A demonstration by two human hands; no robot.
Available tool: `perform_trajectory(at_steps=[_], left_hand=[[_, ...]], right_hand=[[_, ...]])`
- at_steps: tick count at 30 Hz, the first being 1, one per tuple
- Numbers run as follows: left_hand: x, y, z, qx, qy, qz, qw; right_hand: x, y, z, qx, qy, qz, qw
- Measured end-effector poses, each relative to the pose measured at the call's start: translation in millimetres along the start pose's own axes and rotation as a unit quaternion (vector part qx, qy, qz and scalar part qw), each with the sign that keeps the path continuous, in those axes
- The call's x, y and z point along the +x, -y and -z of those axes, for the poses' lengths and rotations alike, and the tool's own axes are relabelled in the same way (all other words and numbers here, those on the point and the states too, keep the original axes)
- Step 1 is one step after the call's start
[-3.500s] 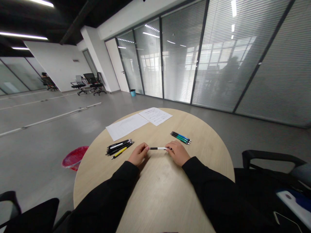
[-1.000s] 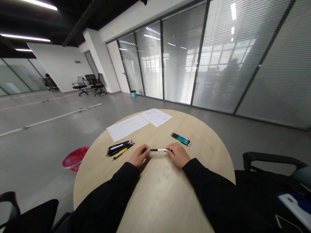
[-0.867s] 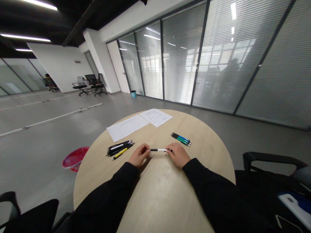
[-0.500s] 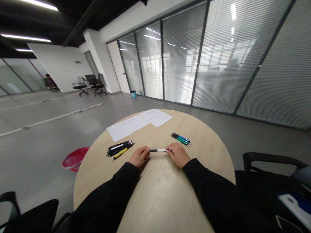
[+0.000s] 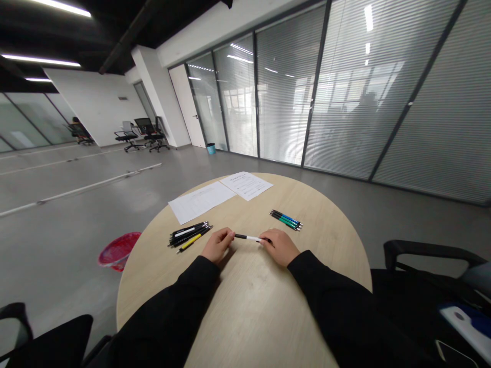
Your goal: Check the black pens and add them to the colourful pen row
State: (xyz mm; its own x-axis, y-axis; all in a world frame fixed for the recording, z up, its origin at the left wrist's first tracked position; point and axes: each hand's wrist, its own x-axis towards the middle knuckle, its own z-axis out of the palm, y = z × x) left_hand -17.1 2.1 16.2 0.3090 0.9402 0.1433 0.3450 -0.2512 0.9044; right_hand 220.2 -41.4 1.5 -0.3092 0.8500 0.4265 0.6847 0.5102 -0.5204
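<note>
Between my two hands a black and white pen (image 5: 247, 237) is held roughly level, just above the tabletop. The fingertips of my left hand (image 5: 218, 245) pinch its black end. My right hand (image 5: 281, 246) is closed on the white part at the other end, and its fingers hide some of the pen. Left of my left hand lies a bunch of mostly black pens (image 5: 187, 234), with a yellow pen (image 5: 190, 244) at its near side. Beyond my right hand several green and blue pens (image 5: 286, 220) lie side by side.
Two printed sheets (image 5: 203, 200) lie at the far side of the round wooden table (image 5: 322, 204). A red bin (image 5: 118, 250) stands on the floor to the left. Chairs flank me; the right one (image 5: 418, 286) has a phone (image 5: 454, 354) on its seat.
The pen and my left hand have shifted slightly left, and the pen's right end now sits a little lower. My right hand has moved barely leftward. The pens on the table stay put.
</note>
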Motion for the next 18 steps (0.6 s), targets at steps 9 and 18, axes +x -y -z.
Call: perform_trajectory(at_steps=[9,18], left_hand=[[2,0,-9.0,-0.129,-0.039,0.015,0.991],[-3,-6,-21.6,-0.251,-0.014,0.040,0.967]], right_hand=[[-6,34,-7,0.013,0.006,0.001,1.000],[-13,52,-19,-0.058,0.089,0.090,0.990]])
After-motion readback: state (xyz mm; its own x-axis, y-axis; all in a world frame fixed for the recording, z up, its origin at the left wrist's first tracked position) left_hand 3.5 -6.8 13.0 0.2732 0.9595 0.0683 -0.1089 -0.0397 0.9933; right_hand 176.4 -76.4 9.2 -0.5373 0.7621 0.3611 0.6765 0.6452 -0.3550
